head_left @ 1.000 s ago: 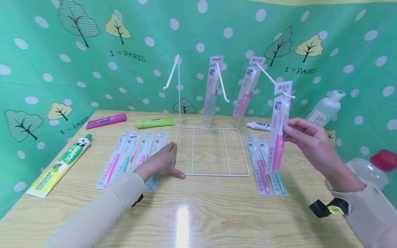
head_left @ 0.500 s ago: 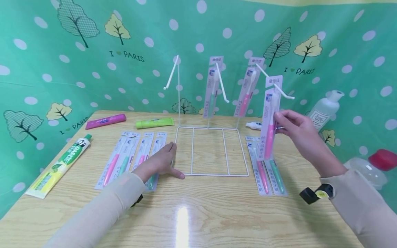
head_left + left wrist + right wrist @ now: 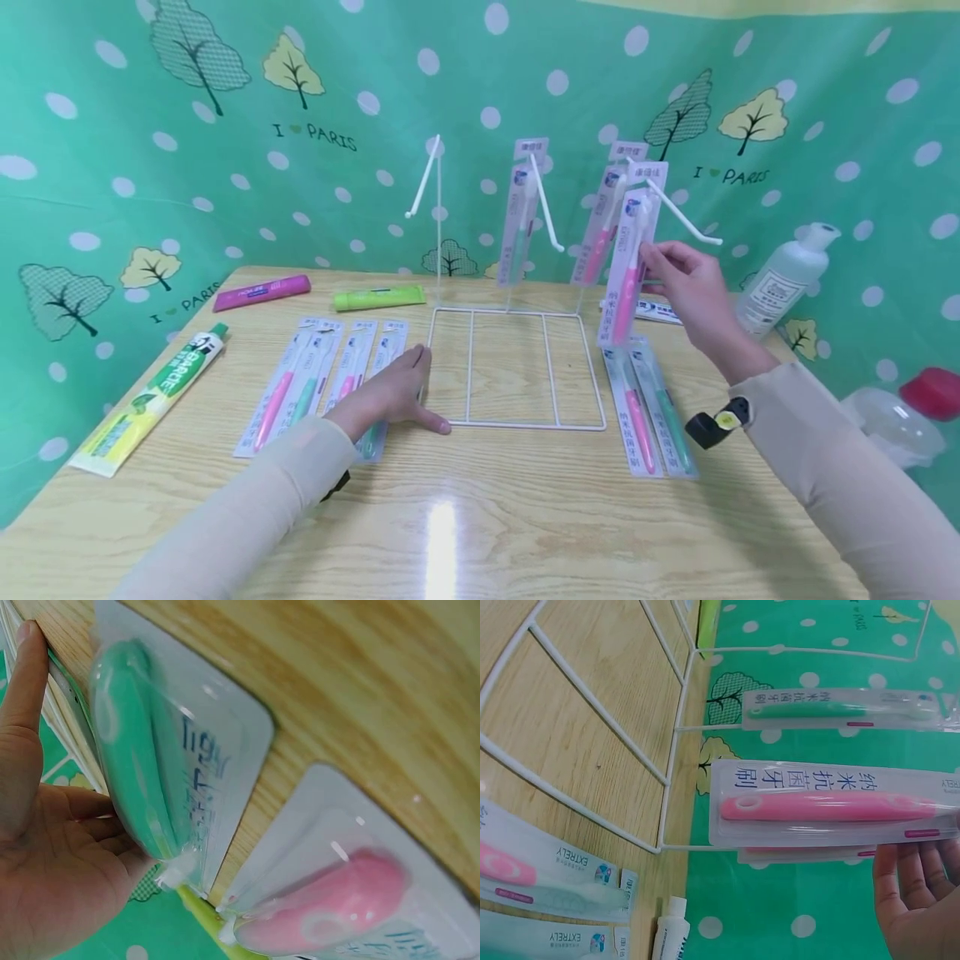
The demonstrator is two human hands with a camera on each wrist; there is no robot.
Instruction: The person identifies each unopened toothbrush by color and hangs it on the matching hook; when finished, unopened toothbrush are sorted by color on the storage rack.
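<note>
My right hand (image 3: 693,287) pinches a packaged pink toothbrush (image 3: 628,283) by its edge. The card's top is on the rack's right hook (image 3: 682,215), partway along it. Another packaged pink toothbrush (image 3: 592,258) hangs farther back on that hook, partly covered. From the middle hook hangs a packaged green toothbrush (image 3: 517,233); the left hook (image 3: 424,179) is bare. My left hand (image 3: 397,387) rests at the left side of the white wire rack (image 3: 525,427), thumb out along its front corner. Beside it lie a green toothbrush (image 3: 135,750) and a pink toothbrush (image 3: 337,900), both packaged.
Two packaged toothbrushes (image 3: 637,417) lie right of the rack, several more on the left. Around them are a yellow-green toothpaste tube (image 3: 150,400), a magenta tube (image 3: 262,292), a lime tube (image 3: 378,297), a white tube (image 3: 658,310), a bottle (image 3: 783,279) and a red-lidded jar (image 3: 896,425).
My right hand has moved left and back, sliding the pink toothbrush's card from the right hook's tip inward along it. The left hand stays at the rack.
</note>
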